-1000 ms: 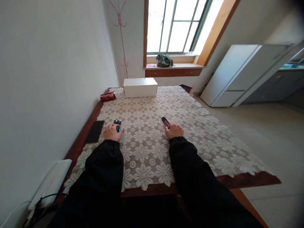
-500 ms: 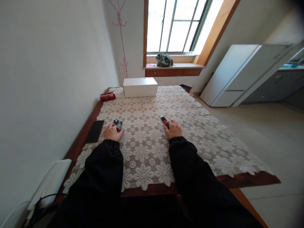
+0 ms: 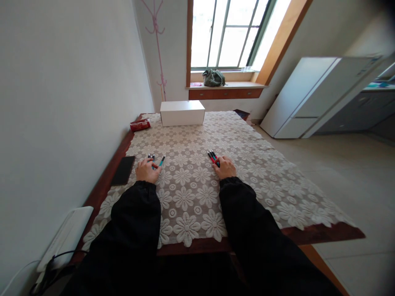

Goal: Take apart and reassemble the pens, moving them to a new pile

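Note:
On the lace tablecloth (image 3: 185,197), my left hand (image 3: 147,170) pinches a teal pen (image 3: 162,160) between thumb and fingertips, its dark tip slanting away to the right. Just beyond those fingers lie more dark-tipped pens (image 3: 151,156), partly hidden by the hand. To the right, my right hand (image 3: 226,168) is curled over a small bunch of pens (image 3: 212,156), red and dark ones among them, tips pointing away from me. The rear ends of these pens are under the fingers.
A white box (image 3: 182,114) stands at the table's far end, with a red packet (image 3: 140,125) left of it. A dark flat object (image 3: 123,170) lies near the left edge. By the wall is a white device (image 3: 66,236) with cables.
The teal pen by my left thumb has swung out to the right, away from the others. Tips of the pens at my right hand have shifted slightly left and fanned apart.

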Tool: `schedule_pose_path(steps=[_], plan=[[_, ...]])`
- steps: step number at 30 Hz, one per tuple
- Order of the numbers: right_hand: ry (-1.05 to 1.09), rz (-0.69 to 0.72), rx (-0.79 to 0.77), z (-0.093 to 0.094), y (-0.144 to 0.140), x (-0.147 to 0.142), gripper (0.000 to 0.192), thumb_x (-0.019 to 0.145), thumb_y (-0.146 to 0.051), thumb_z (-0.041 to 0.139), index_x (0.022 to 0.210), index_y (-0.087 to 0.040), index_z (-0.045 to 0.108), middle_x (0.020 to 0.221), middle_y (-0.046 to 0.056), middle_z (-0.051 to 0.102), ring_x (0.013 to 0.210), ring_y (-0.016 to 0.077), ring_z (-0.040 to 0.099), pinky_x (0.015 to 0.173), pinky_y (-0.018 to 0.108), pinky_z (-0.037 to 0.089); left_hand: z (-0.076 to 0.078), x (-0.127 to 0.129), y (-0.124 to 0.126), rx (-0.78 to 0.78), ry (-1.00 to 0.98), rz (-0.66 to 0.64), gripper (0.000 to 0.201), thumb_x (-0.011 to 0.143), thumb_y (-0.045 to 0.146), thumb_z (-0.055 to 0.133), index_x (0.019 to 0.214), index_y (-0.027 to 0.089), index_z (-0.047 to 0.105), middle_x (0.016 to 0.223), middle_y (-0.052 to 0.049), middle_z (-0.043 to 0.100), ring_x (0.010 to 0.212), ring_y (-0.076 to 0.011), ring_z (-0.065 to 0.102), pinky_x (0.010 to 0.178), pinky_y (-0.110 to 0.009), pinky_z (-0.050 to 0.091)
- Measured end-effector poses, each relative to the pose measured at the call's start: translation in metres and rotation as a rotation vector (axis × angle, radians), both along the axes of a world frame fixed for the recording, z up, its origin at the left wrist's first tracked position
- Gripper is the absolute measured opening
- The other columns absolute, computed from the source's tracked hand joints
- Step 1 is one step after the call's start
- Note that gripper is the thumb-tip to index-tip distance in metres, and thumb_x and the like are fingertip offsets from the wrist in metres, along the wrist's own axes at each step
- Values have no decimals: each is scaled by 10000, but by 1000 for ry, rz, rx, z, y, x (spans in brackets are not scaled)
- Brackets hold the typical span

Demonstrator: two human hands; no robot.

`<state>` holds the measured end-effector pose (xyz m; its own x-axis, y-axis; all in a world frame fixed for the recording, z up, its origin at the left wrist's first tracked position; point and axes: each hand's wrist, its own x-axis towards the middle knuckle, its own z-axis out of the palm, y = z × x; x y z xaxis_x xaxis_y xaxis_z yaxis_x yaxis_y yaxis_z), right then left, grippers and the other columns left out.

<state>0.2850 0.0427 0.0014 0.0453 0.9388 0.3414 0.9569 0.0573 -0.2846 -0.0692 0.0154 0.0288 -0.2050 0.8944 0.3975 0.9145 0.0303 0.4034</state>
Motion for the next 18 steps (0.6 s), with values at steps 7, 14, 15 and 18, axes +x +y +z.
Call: schedule_pose_path(steps=[7, 14, 15, 18], plan=[[7, -32, 16, 0, 0, -1, 216, 855, -416, 648, 841, -203, 614, 925, 75, 618, 932, 247, 536, 791, 328, 371, 0, 10, 3, 194, -209, -164, 166, 744, 316, 684, 638, 201, 629, 986, -58, 718, 1012, -250, 609, 965, -406, 429], [219, 320, 64, 20, -11, -26, 255, 933, -418, 534, 851, -197, 631, 843, 52, 635, 798, 182, 572, 738, 285, 404, -2, 34, -6, 29, -579, -279, 237, 718, 394, 718, 692, 174, 633, 854, -50, 718, 552, -109, 521, 560, -263, 440], [246, 418, 27, 21, -15, -32, 257, 933, -417, 536, 849, -196, 638, 813, 40, 635, 760, 167, 570, 729, 276, 408, -2, 37, -7, 17, -616, -305, 250, 705, 399, 731, 690, 168, 634, 857, -55, 717, 551, -105, 524, 552, -256, 437], [315, 602, -66, 22, -25, -53, 266, 937, -415, 533, 874, -193, 665, 777, 26, 646, 695, 144, 562, 698, 267, 418, -4, 48, -11, -25, -727, -386, 288, 690, 423, 747, 676, 156, 640, 859, -67, 714, 584, -115, 574, 555, -252, 453]])
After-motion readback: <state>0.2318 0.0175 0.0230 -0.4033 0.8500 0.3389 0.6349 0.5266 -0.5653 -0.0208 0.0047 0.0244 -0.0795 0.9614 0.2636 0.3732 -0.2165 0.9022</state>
